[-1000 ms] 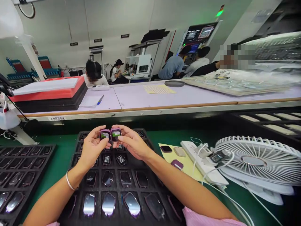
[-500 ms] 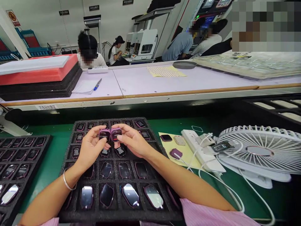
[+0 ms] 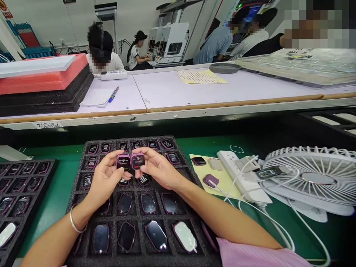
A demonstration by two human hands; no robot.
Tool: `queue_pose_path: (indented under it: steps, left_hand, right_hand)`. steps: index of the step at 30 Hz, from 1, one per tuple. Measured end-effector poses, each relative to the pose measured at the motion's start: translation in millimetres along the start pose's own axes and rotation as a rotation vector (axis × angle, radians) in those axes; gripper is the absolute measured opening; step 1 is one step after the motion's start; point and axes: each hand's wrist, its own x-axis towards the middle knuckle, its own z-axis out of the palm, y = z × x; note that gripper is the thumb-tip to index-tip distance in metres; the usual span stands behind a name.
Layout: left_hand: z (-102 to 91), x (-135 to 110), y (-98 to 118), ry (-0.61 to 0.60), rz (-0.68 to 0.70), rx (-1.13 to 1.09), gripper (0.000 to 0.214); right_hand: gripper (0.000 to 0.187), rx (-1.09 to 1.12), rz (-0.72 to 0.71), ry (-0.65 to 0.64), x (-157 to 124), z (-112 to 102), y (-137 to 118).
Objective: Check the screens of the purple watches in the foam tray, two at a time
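Note:
My left hand grips a purple-cased smartwatch by its edges, thumb at the lower rim of its lit screen. Right beside it, my right hand pinches a second purple smartwatch, its screen also showing text. Both are held side by side above a black foam tray. Several more watches lie in the tray's compartments. Those in the far rows show white text, while the near ones, such as a dark-screened watch, show no text. My hands partly hide the middle compartments.
Another foam tray of watches stands at left. To the right are a yellow sheet, a purple charging piece, a white power strip with cables and a white fan. A raised shelf runs behind; several people sit beyond.
My thumbs have shifted down off the screens to the lower edges, so more of both lit displays shows. The whole view has tilted slightly.

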Motion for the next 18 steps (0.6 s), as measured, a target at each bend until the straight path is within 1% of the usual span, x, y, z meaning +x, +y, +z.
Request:
queue_pose_path:
  steps: [4,8,12,15,18]
  left_hand:
    - [-1.6,0,-3,0.0,-0.016,-0.008,0.039]
    - [-3.4,1,-4,0.013,-0.03,-0.022,0.037]
    - [-3.8,2,-2,0.03,-0.04,-0.045,0.038]
    - [-2.3,3,0,0.041,-0.095,-0.074,0.044]
    - [-0.3,4,3,0.046,-0.164,-0.081,0.05]
  right_hand:
    - [0.038,0.021,0.031,0.015,0,1,-1]
    - [0.04,0.073,0.096,0.076,0,4,-5]
    - [0.045,0.176,0.181,0.144,-1,3,-11]
    - [0.049,0.224,0.247,0.172,0,1,-12]
    - [0.051,0.211,0.263,0.193,0,0,-11]
